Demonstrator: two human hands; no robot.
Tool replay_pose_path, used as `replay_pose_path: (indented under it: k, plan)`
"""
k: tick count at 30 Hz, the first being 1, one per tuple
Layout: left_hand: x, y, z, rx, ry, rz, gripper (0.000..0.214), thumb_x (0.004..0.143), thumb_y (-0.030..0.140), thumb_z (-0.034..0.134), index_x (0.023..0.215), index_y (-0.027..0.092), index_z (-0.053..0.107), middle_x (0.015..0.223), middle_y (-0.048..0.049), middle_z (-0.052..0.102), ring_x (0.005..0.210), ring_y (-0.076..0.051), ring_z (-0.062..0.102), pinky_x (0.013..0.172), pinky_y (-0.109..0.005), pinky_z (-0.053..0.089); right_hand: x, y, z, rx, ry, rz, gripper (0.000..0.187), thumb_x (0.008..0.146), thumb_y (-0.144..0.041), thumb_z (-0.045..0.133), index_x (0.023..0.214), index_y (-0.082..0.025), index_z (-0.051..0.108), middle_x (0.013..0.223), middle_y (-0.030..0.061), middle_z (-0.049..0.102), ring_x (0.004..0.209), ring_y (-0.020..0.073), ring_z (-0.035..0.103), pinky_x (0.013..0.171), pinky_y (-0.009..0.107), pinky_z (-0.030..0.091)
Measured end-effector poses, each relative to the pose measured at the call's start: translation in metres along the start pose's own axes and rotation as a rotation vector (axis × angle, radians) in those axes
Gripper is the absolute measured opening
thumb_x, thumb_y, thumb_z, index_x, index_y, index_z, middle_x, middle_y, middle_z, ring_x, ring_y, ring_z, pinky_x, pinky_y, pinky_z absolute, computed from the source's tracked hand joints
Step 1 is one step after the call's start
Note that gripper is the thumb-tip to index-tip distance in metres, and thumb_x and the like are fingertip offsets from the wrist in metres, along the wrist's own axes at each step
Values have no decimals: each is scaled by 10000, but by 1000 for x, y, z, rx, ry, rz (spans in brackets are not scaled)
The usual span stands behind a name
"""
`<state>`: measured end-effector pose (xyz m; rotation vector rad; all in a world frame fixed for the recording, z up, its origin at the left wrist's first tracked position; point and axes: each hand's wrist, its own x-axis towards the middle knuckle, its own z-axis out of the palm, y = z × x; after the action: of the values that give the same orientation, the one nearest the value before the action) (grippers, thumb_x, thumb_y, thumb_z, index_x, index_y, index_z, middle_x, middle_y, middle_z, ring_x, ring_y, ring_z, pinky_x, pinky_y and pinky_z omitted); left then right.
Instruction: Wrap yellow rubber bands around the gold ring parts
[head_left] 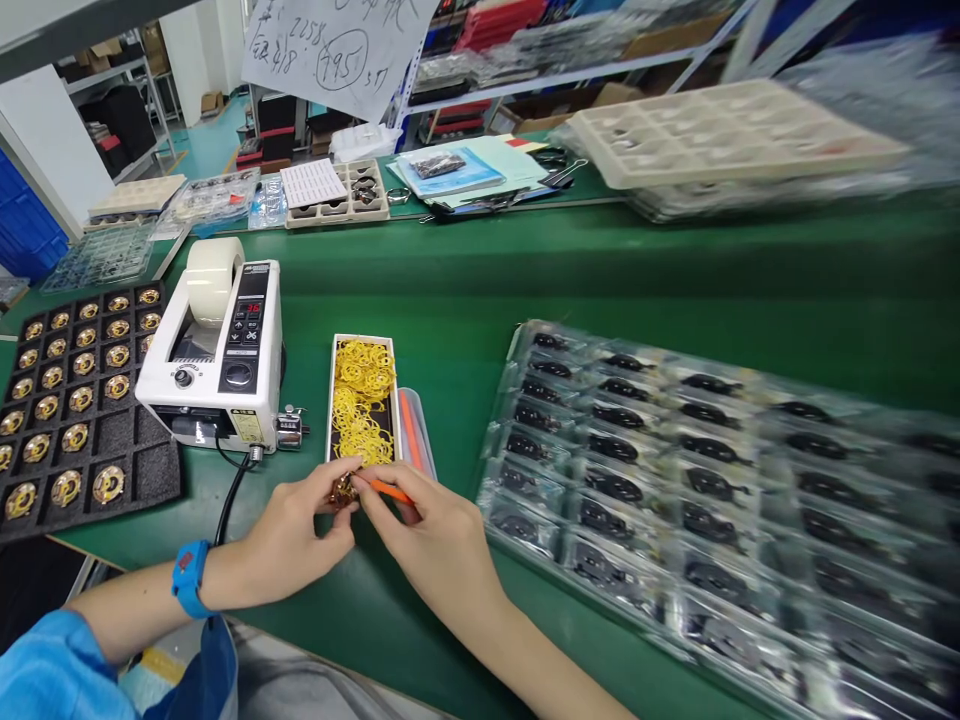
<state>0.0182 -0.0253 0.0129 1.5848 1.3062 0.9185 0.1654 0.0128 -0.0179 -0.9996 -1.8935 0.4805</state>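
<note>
A: Nearest the camera?
B: Blue sleeve (64, 670), by the left part of the desk's (450, 280) near edge. Next, blue wristband (190, 580).

A: Finger state?
B: Left hand (304, 530): thumb and fingers pinched on small gold-brown part (343, 490). Right hand (446, 525): thumb and fingers closed on orange stick (391, 491). Both over the desk, in from the near edge; held together probably for steadiness and close sight.

A: Part relative to fingers?
B: Between left thumb and fingertips, right fingertips just beside. Contact with orange stick: cannot tell.

A: Farther out?
B: Clear tray (576, 440) of black pieces along the right side of the desk. Black foam tray (124, 440) at the near-left corner, pocketed presumably to keep gold rounds (109, 484) apart. White box (330, 400) of yellow rings (365, 385) directly beyond the fingertips, likely for short reach. Tape dispenser (259, 390) between foam tray and box.

A: Farthest on the desk?
B: Papers (480, 165) at mid far edge; beige tray (735, 130) toward the far-right corner.
</note>
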Motion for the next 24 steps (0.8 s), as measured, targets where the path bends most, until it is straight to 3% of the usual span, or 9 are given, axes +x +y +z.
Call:
replay_pose_path:
  k: [3,7,10,12,14,17,21,24]
  plan:
    - [1,2,-1,-1,-29,-11,505,817,131,481,1322,112,509,1148,-122,717,1015,-211,708,902,-294,561,2,0,0,60,-30,50,137,836,-126,520,747,-192,602,661,-19,658,529,101,597,481,184,433]
    - [3,-2,-1,-37,7,-56,480,807,118,480,1283,120,540,1025,-93,742,925,-199,723,845,-284,568,7,-7,-9,226,-116,122,135,780,-155,519,658,-200,555,563,-43,549,435,78,438,410,188,319]
    - [6,-8,-3,-70,78,-117,486,777,102,515,1259,144,559,951,-63,738,861,-182,717,821,-282,564,13,-11,-22,394,-237,273,171,781,-250,529,616,-207,519,512,-55,448,411,77,343,397,201,272]
    - [8,-10,-6,-170,131,-157,483,749,90,542,1225,165,569,1016,-58,725,880,-167,708,859,-282,553,18,-8,-29,419,-274,399,237,798,-367,544,623,-209,521,507,-52,411,423,88,338,404,212,273]
    - [11,-10,-10,-332,158,-192,433,726,94,579,1151,178,588,1080,-56,711,924,-161,700,891,-282,543,20,0,-33,345,-279,470,330,814,-481,532,625,-210,520,500,-49,387,434,101,348,417,224,284]
    - [15,-6,-16,-555,112,-273,323,713,151,665,1031,175,607,981,-49,734,910,-178,711,847,-291,559,20,13,-29,148,-303,433,418,852,-537,462,569,-230,437,469,-45,378,420,113,350,429,239,287]
    - [16,1,-21,-682,50,-387,327,690,278,783,951,155,629,831,-41,744,826,-198,737,758,-289,575,16,18,-26,-8,-255,358,336,865,-485,438,631,-246,421,494,-26,490,408,132,407,442,248,322]
    - [17,2,-23,-677,55,-399,381,646,372,831,878,139,640,753,-35,737,749,-196,743,663,-251,572,16,20,-40,-95,-170,337,273,865,-433,451,686,-233,502,551,-8,566,441,138,462,472,246,362]
